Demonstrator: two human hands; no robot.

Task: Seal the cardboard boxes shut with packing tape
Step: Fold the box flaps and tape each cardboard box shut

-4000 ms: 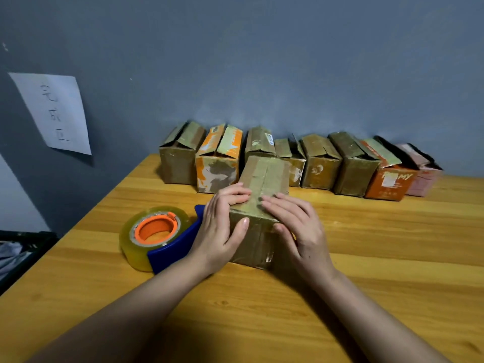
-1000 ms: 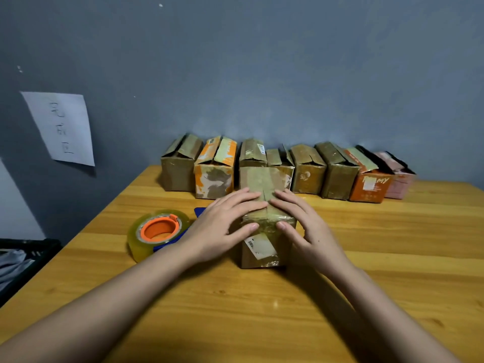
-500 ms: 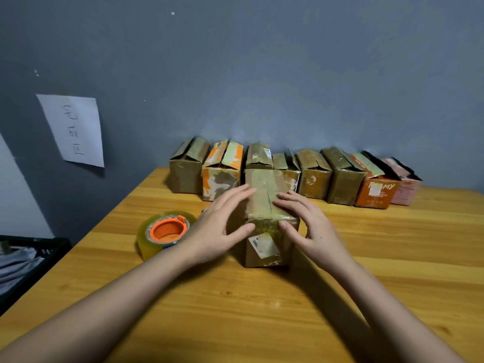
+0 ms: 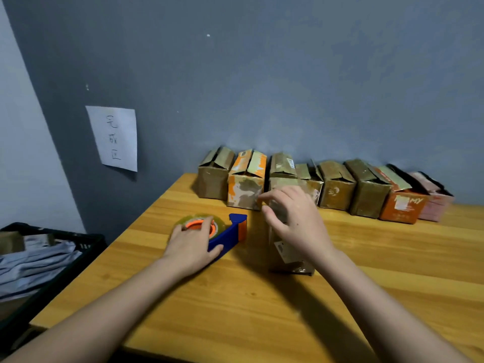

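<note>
On the wooden table (image 4: pixel 392 271), near its left edge, my left hand (image 4: pixel 192 244) lies over the tape dispenser (image 4: pixel 227 235), fingers curled onto the orange core of the clear roll and thumb against the blue frame, so it grips the dispenser where it sits flat on the wood. Just right of it stands the cardboard box (image 4: pixel 288 255) I am working on, upright on the table, a white label showing on its near face below my wrist. My right hand (image 4: pixel 293 221) is over the top of that box, fingers bent loosely and spread, fingertips pointing left toward the dispenser; motion blur smears them, and I cannot tell whether they pinch anything or only hover above the flaps. Whether the box top is taped is hidden by the hand. Behind it, along the grey wall (image 4: pixel 288 87), a row of small boxes (image 4: pixel 337 189) stands side by side, touching: brown ones, an orange-and-white one second from the left, an orange printed one and a pink one at the far right. Several have flaps standing up or half open. A white paper sheet (image 4: pixel 115 138) with handwritten characters hangs on the wall to the left. Below the table's left side, a black crate (image 4: pixel 86 247) holds folded pale cloth.
</note>
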